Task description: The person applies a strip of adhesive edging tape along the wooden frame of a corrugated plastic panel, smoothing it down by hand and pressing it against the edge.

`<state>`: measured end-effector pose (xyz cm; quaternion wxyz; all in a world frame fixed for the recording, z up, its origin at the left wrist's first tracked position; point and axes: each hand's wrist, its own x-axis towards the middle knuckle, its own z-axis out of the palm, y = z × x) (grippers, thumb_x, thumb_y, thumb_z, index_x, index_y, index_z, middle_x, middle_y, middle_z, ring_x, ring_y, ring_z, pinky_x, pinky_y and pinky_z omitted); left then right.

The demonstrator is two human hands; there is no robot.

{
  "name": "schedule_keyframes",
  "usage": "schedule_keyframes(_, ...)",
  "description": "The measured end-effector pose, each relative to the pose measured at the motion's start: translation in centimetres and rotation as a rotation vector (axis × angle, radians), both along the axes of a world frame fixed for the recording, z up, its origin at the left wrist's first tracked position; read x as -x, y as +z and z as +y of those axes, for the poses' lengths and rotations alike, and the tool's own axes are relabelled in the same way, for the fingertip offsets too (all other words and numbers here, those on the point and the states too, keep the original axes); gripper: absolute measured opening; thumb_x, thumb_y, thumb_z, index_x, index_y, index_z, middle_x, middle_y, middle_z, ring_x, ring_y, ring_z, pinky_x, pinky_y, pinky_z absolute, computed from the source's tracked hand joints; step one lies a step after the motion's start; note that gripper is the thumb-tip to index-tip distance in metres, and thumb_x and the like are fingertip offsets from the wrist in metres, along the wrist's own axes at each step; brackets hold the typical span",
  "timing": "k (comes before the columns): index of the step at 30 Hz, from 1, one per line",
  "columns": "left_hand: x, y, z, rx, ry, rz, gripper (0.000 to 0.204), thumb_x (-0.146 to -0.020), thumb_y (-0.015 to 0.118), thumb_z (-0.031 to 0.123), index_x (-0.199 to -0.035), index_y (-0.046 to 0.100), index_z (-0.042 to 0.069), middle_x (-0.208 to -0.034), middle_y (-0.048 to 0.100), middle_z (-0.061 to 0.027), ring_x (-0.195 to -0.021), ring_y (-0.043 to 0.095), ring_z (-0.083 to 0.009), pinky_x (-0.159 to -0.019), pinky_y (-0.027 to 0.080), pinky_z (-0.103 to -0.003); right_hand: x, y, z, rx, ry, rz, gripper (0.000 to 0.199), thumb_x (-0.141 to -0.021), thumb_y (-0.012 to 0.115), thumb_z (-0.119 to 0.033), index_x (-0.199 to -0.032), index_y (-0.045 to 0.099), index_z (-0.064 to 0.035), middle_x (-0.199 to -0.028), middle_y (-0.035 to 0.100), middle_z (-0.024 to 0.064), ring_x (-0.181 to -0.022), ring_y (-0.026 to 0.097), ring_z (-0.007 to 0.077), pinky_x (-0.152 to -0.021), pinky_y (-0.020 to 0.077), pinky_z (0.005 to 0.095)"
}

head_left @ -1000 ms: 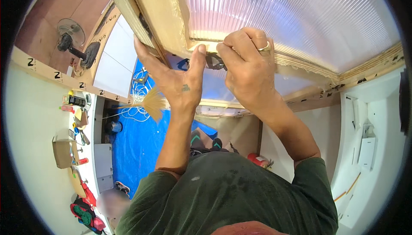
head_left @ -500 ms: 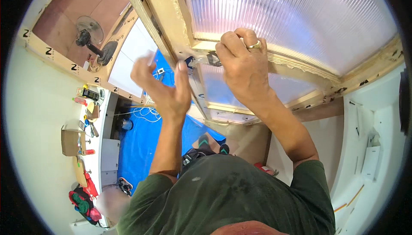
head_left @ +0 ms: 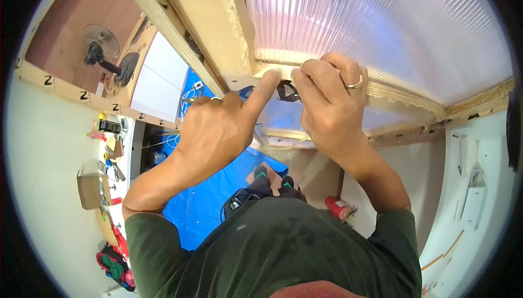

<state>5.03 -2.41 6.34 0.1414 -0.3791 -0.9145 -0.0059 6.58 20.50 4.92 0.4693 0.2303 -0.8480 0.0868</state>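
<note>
My left hand reaches up to a wooden frame, its index finger stretched out with the tip against the crossbar. The other fingers are curled, and nothing shows in them. Close beside that fingertip, my right hand, with a ring on one finger, is closed at the crossbar. What its fingers pinch, if anything, is hidden. Between the hands a dark printed mark shows on the wood. Above the crossbar, a clear ribbed panel fills the frame.
A fan stands beyond the frame at upper left. A white counter with a cardboard box and tools runs along the left wall. Blue sheeting covers floor below. A red fire extinguisher stands right of my feet.
My left hand has moved in from the left, its index finger now touching the crossbar beside the right hand. The right hand stays closed at the crossbar, and the view has shifted slightly.
</note>
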Motion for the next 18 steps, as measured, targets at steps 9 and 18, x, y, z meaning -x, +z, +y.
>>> schedule_keyframes(9,1.0,1.2,-1.3,0.217,-0.113,0.172,0.085,-0.087,0.069,0.008,-0.167,0.040,0.000,-0.070,0.063,-0.0063,-0.053,0.064,-0.0259,-0.053,0.053,-0.041,-0.3,0.0,-0.1,-0.024,-0.040,-0.026,0.023,-0.076,0.070,-0.017,-0.095,0.074,-0.0047,-0.104,0.063,0.0002,-0.109,0.061,0.0230,-0.085,0.0411,0.0417)
schedule_keyframes(18,0.6,2.6,3.1,-0.238,-0.189,0.119,0.041,-0.096,0.069,0.013,-0.136,0.063,0.007,-0.079,0.067,-0.0094,-0.063,0.071,-0.0328,-0.057,0.057,-0.046,-1.4,0.6,0.7,-0.025,-0.073,-0.141,0.024,-0.087,0.067,-0.016,-0.107,0.076,-0.0071,-0.122,0.065,0.0058,-0.118,0.062,0.0283,-0.092,0.0496,0.0460)
